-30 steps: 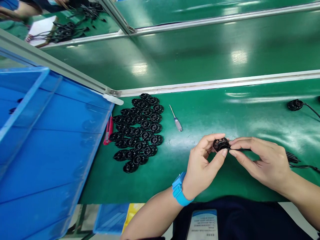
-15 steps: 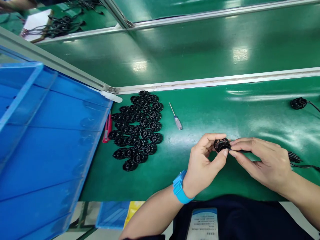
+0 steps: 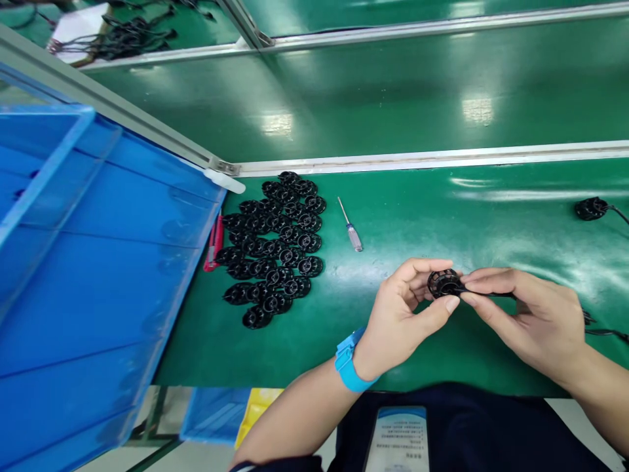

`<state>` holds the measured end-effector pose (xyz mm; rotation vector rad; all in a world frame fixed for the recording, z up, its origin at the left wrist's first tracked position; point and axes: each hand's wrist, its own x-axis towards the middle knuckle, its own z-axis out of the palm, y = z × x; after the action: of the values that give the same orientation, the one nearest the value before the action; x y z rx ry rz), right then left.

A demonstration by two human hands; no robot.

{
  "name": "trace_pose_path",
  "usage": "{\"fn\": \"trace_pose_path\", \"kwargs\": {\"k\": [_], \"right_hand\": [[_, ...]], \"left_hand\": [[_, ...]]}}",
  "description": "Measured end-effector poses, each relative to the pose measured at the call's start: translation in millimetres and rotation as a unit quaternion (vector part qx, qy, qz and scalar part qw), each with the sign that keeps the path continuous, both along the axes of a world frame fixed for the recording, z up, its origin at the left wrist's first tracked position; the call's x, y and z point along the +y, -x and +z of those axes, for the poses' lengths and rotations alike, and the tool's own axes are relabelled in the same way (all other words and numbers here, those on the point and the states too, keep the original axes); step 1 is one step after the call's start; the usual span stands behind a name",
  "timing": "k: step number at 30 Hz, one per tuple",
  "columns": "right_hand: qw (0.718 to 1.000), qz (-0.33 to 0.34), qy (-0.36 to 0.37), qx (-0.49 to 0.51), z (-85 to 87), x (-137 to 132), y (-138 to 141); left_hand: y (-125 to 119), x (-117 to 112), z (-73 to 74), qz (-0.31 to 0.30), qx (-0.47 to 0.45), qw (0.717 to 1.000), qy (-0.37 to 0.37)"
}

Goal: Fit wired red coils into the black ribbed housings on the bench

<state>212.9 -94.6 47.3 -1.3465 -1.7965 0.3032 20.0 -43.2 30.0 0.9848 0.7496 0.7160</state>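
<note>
Between thumb and fingers, my left hand (image 3: 405, 314) grips a round black slotted plastic part (image 3: 443, 282) above the mat. A blue band (image 3: 350, 362) circles that wrist. My right hand (image 3: 531, 318) pinches a black cable (image 3: 496, 294) where it meets the part's right side. Fingers hide much of the join and the part's underside. Beyond the left hand lies a small screwdriver (image 3: 350, 227) with a clear handle. Farther left, many similar black round parts (image 3: 275, 249) are spread in a cluster on the green mat (image 3: 344, 295).
A large blue bin (image 3: 93, 262) leans at the left, with a red-handled tool (image 3: 214, 244) beside it. Another black part with a cable (image 3: 591, 208) rests at far right. Black cables (image 3: 132, 39) and a white box (image 3: 78, 29) lie beyond the rail (image 3: 393, 162).
Both hands have shifted slightly right in view, still holding the black part and cable. The whole view has moved a little too. The grip looks the same.
</note>
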Motion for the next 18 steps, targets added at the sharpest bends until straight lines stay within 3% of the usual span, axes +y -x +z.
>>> {"fn": "trace_pose_path", "kwargs": {"k": [10, 18], "right_hand": [[0.995, 0.005, 0.068, 0.07, -1.8, -11, -11], [0.993, 0.036, 0.067, 0.093, -3.3, -12, -13]], "left_hand": [[4, -1, 10.1, -0.015, -0.003, 0.999, -0.037], [7, -1, 11.8, -0.012, 0.001, 0.998, -0.067]]}}
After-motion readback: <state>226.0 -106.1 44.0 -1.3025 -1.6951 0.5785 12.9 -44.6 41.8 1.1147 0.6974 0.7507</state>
